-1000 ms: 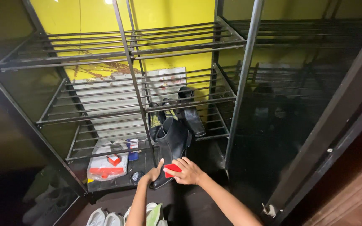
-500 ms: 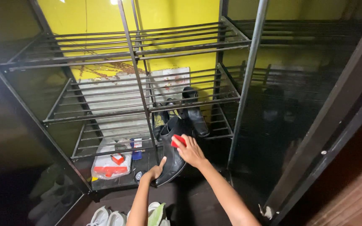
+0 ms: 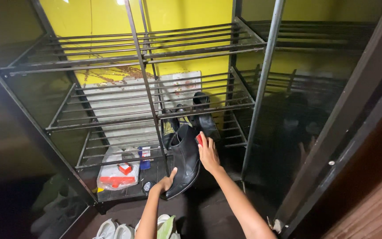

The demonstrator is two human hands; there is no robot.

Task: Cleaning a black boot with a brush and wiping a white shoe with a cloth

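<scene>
**Hands on a black boot at the foot of a metal shoe rack**

While the left hand (image 3: 166, 182) gripped the pointed toe of a black ankle boot (image 3: 183, 160), its fingers curled narrowly around the tip, the right hand (image 3: 208, 154) lay against the boot's upper right side with a small red object (image 3: 199, 139) pinched under its fingers. Only a sliver of that red object showed, just beside the boot's opening. The boot stood tilted, toe down and near, heel raised toward the far side, resting at the lowest level of a dark metal shoe rack (image 3: 155, 110). Just behind it, on the low slatted shelf, stood other black shoes (image 3: 205, 118), one upright against the yellow wall (image 3: 177, 15). To the left of the boot, on the dark bottom board, lay a white plastic bag (image 3: 118, 172) with red contents, a small red box on top of it, and a blue item (image 3: 143, 158) just beside it. White shoes (image 3: 111, 231) sat on the floor at the near edge, left of the person's left forearm. The upper shelves of the rack held nothing visible.
</scene>
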